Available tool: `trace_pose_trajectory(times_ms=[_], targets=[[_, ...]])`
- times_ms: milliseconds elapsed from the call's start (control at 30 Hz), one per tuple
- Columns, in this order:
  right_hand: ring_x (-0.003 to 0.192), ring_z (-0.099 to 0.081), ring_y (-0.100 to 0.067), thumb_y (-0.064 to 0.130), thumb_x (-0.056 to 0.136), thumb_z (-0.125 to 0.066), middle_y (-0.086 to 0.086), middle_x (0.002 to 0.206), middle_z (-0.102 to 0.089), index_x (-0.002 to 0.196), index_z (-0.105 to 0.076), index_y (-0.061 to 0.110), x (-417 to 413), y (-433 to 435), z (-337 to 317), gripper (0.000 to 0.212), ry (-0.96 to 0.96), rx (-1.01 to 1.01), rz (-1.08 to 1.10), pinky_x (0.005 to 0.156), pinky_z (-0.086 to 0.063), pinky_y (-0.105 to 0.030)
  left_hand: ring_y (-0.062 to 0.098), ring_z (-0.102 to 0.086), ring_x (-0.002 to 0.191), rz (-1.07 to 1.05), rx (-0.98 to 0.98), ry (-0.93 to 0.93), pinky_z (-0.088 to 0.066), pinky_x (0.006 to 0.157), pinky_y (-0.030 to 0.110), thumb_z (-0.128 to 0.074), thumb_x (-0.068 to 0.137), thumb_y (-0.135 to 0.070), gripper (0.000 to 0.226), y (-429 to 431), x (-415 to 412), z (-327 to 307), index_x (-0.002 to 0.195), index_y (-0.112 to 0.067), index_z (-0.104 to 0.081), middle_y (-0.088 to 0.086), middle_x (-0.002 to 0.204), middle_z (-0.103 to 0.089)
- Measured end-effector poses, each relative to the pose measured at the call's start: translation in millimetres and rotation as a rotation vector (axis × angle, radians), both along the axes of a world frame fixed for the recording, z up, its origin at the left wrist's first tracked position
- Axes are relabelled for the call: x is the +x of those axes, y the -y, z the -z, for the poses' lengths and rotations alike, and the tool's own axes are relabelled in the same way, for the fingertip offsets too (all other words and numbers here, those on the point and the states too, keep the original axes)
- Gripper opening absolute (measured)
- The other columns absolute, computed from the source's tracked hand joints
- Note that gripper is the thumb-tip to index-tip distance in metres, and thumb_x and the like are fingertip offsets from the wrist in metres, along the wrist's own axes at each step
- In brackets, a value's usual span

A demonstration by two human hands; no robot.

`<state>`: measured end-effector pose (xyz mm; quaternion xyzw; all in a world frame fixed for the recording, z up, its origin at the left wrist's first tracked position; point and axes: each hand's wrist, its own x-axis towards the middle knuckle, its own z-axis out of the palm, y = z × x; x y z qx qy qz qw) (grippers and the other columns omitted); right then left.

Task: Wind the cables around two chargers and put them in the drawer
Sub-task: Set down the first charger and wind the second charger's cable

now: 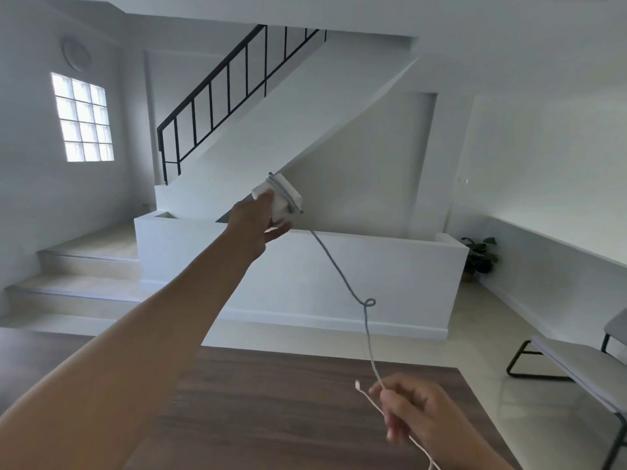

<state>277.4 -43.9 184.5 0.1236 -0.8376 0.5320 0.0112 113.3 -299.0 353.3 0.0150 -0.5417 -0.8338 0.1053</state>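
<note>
left hand (258, 225): stretched way out in front on a straight arm. The thumb and fingers are wrapped around the white charger (283, 198), so it's a firm hold and not an open palm.
charger: up in the air, roughly mid-frame, in front of the white stair wall. It sticks out past the top right of the left hand's fingers, tilted, with the far end poking free.
wraps: a few grey turns of the cable (339, 269) sit around the charger's outer end, just beyond the fingertips.
cable: leaves the charger's lower right edge and hangs down to the right. There's one little kink loop (370, 302) about halfway, then it runs on down into the right hand.
right hand (417, 412): low at bottom right, over the dark wood surface (271, 401). The fingers are curled in, pinching the cable where it comes in from above.
loose end: a white strand with a connector tip (358, 384) pokes up just left of the right hand. More white strand runs out below the hand and off the bottom edge. Can't tell if it's the same cable doubled back.
hands: well apart, with the cable slack between them.
background: black stair railing (217, 93), window (83, 118), potted plant (480, 256), bench (576, 368) on the right.
</note>
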Motion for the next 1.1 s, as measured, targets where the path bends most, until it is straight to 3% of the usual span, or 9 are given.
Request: trace_pose_trajectory(times_ms=[100, 233, 367, 500, 667, 767, 867, 967, 1100], targets=[[0.077, -0.069, -0.034, 0.033, 0.096, -0.051, -0.018, 0.087, -0.072, 0.117, -0.062, 0.012, -4.6, 14.1, -6.3, 0.031, 0.251, -0.263, -0.11, 0.071, -0.056, -0.039, 0.025, -0.059, 0.08, 0.076, 0.013, -0.053, -0.063, 0.062, 0.037, -0.052, 0.1, -0.021, 0.017, -21.4, 12.4, -11.7, 0.095, -0.005, -0.059, 0.014, 0.093, -0.055], [0.119, -0.059, -0.033, 0.052, 0.08, -0.058, -0.019, 0.124, -0.064, 0.132, -0.052, 0.011, -23.1, 32.4, -10.1, 0.066, 0.205, -0.605, -0.152, 0.1, -0.045, -0.049, 0.026, -0.06, 0.082, 0.168, 0.061, -0.067, -0.062, 0.056, 0.037, -0.053, 0.1, -0.022, 0.022, -45.9, 21.1, -17.0, 0.093, -0.002, -0.058, 0.014, 0.093, -0.053], [0.105, -0.062, -0.035, 0.057, 0.076, -0.06, -0.021, 0.103, -0.066, 0.125, -0.061, 0.01, -35.0, 26.9, -29.5, 0.068, 0.143, -0.932, -0.149, 0.099, -0.039, -0.054, 0.027, -0.061, 0.082, 0.196, 0.016, -0.06, -0.062, 0.057, 0.036, -0.053, 0.1, -0.023, 0.029, -51.8, 19.0, -14.5, 0.111, 0.004, -0.058, 0.018, 0.104, -0.053], [0.059, -0.049, -0.021, 0.055, 0.083, -0.06, -0.005, 0.064, -0.05, 0.098, -0.068, 0.0, -32.6, 24.6, -35.8, 0.058, 0.05, -0.738, -0.143, 0.077, -0.052, -0.041, 0.025, -0.063, 0.076, 0.178, -0.042, -0.057, -0.062, 0.057, 0.034, -0.052, 0.1, -0.023, 0.032, -45.0, 16.4, -10.4, 0.118, 0.003, -0.057, 0.017, 0.107, -0.055], [0.047, -0.043, -0.011, 0.047, 0.085, -0.059, -0.004, 0.053, -0.054, 0.078, -0.072, 0.031, -24.1, 21.9, -29.2, 0.022, -0.381, -0.186, 0.225, 0.052, -0.039, -0.026, 0.026, -0.06, 0.089, 0.079, -0.107, -0.045, -0.063, 0.067, 0.041, -0.053, 0.099, -0.022, 0.024, -27.0, 5.2, -2.8, 0.108, 0.0, -0.055, 0.018, 0.108, -0.055], [0.048, -0.046, -0.007, 0.021, 0.086, -0.069, 0.004, 0.056, -0.059, 0.07, -0.072, 0.026, -19.3, 17.0, -24.4, 0.017, -0.745, -0.164, 0.51, 0.048, -0.037, -0.014, 0.02, -0.058, 0.076, 0.001, -0.221, -0.019, -0.06, 0.074, 0.044, -0.053, 0.098, -0.022, 0.021, -14.9, 0.1, 10.6, 0.103, -0.002, -0.055, 0.016, 0.104, -0.053], [0.047, -0.047, -0.008, 0.025, 0.082, -0.064, 0.011, 0.06, -0.056, 0.072, -0.072, 0.016, -13.2, 20.8, -14.7, 0.015, -1.001, 0.035, 0.466, 0.045, -0.037, -0.012, 0.019, -0.057, 0.071, -0.014, -0.305, 0.005, -0.059, 0.074, 0.044, -0.053, 0.098, -0.023, 0.021, -8.3, -1.2, 29.7, 0.106, -0.003, -0.055, 0.017, 0.105, -0.054], [0.044, -0.044, -0.002, 0.025, 0.08, -0.066, 0.018, 0.059, -0.05, 0.065, -0.068, 0.021, -10.9, 28.9, 12.2, 0.015, -0.979, 0.122, 0.365, 0.042, -0.035, -0.01, 0.019, -0.058, 0.071, -0.015, -0.322, 0.016, -0.059, 0.073, 0.043, -0.055, 0.098, -0.024, 0.024, -7.4, -0.8, 38.6, 0.102, 0.0, -0.055, 0.017, 0.105, -0.055], [0.04, -0.042, 0.002, 0.026, 0.075, -0.067, 0.014, 0.056, -0.05, 0.059, -0.051, 0.028, -17.4, 43.6, 49.7, 0.022, -0.673, 0.053, 0.292, 0.04, -0.033, -0.011, 0.021, -0.061, 0.078, 0.061, -0.295, -0.016, -0.06, 0.074, 0.041, -0.054, 0.098, -0.024, 0.026, -23.4, 4.4, 42.7, 0.105, 0.001, -0.056, 0.018, 0.107, -0.056]])
